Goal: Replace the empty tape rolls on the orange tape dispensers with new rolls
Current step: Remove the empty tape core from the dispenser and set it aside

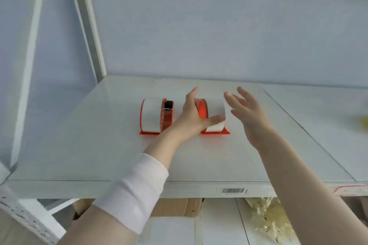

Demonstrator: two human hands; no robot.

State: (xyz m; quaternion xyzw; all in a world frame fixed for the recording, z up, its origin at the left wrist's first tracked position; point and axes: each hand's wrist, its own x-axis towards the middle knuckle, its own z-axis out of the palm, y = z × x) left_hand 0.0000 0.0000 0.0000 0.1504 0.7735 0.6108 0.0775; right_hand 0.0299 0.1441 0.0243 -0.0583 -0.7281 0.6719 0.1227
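Observation:
Two orange tape dispensers stand side by side on a white shelf (99, 155). The left dispenser (155, 117) carries a white tape roll and stands free. My left hand (192, 117) rests on the right dispenser (211, 119), with fingers over its orange side and the thumb lying across the front of its white roll (216, 110). Just to the right of that dispenser my right hand (249, 113) hovers, fingers spread, holding nothing.
A white metal upright (87, 26) rises at the shelf's back left. A barcode label (233, 190) is stuck on the front edge. Below the shelf are a cardboard box (179, 207) and a bag of pale filler (268, 223). Something yellow (365, 123) shows at the right edge.

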